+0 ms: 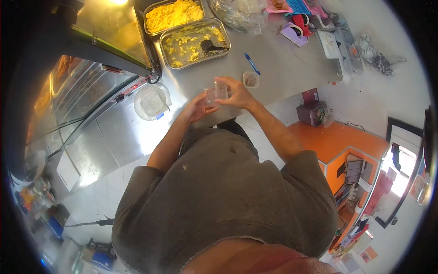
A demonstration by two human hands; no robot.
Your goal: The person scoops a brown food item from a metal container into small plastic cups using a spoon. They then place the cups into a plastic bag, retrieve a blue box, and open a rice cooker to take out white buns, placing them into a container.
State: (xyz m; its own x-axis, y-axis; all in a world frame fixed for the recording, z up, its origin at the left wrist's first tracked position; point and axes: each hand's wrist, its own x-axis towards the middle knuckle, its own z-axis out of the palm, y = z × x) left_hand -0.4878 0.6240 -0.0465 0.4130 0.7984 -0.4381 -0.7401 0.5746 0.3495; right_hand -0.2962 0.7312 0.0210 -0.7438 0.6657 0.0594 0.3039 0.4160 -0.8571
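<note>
My left hand (197,109) is around a small clear plastic container (210,98), just above the near edge of the steel counter (236,68). Close against it, my right hand (236,92) grips another clear plastic piece (221,89) between thumb and fingers. Whether this second piece is a lid or a container, I cannot tell. To the right of my hands a small clear tub (251,79) with brownish contents stands on the counter. A blue pen (252,64) lies just beyond the tub.
Ahead are a metal tray with yellow scrambled-egg-like food (174,16) and a second tray (166,61) holding scraps and a black ladle (207,46). Left stands a white round container (150,102) beside a glass display case (99,87). Tape dispensers (295,37) and plastic bags (239,15) lie at the back.
</note>
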